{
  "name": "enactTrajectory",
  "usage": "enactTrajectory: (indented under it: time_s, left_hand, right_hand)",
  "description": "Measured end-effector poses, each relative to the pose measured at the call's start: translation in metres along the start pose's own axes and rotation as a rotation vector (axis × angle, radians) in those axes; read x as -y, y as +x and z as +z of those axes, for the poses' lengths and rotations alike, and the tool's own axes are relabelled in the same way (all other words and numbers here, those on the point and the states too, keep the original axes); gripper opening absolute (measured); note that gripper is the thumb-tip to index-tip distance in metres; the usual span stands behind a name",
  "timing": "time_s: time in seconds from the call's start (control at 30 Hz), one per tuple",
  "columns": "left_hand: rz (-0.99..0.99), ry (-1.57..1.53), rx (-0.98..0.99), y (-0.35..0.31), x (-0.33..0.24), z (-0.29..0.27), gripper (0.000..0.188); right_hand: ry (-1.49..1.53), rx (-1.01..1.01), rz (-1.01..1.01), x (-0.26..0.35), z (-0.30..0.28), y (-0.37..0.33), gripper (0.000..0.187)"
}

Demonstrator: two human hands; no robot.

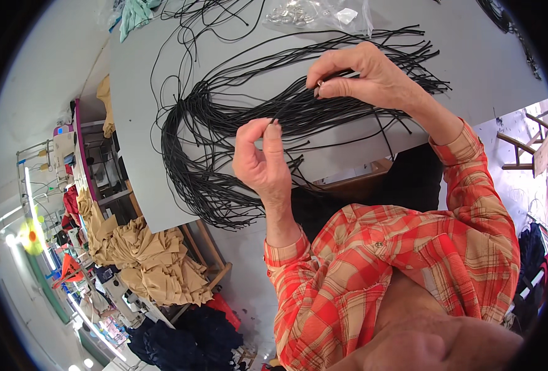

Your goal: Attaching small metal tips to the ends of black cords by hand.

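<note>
A large bundle of thin black cords (237,117) lies across the grey table, gathered at its left part, with loose ends toward the right and the front. Above the bundle, my left hand (263,154) pinches a black cord between thumb and fingertips. Farther right and a little higher, my right hand (363,77) is closed in a pinch on a small shiny metal piece (321,84). Whether the cord runs through that piece is too small to tell.
The grey table (144,198) carries a clear plastic bag (320,15) of shiny metal pieces at its far side. More loose black cords (209,12) lie far left. Tan cloth (156,260) and dark cloth (187,337) are piled left of me. A wooden stool (534,148) stands right.
</note>
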State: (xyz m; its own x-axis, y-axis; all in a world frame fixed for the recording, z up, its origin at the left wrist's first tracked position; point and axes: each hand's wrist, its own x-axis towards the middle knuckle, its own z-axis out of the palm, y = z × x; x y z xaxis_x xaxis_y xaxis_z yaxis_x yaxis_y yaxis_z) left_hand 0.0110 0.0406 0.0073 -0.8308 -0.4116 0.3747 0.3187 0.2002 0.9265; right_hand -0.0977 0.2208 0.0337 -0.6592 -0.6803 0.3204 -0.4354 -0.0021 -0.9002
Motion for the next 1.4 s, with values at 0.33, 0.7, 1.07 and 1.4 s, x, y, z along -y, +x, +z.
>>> enactTrajectory:
  time_s: [0.33,0.7,1.07,1.4]
  left_hand:
    - [0.214,0.353,0.247,0.010,0.006,0.019,0.015]
    - [0.065,0.415,0.129,0.018,0.022,-0.026,0.009]
    - [0.296,0.558,0.200,0.076,0.045,-0.024,0.018]
    - [0.149,1.174,0.244,0.104,0.124,-0.073,0.037]
  right_hand:
    - [0.096,0.065,0.031,0.003,0.005,0.002,0.010]
    - [0.145,-0.077,0.101,-0.009,-0.019,-0.009,0.009]
    - [0.113,-0.176,-0.144,0.000,-0.037,-0.006,0.014]
    - [0.376,-0.027,0.118,0.030,-0.053,-0.019,0.010]
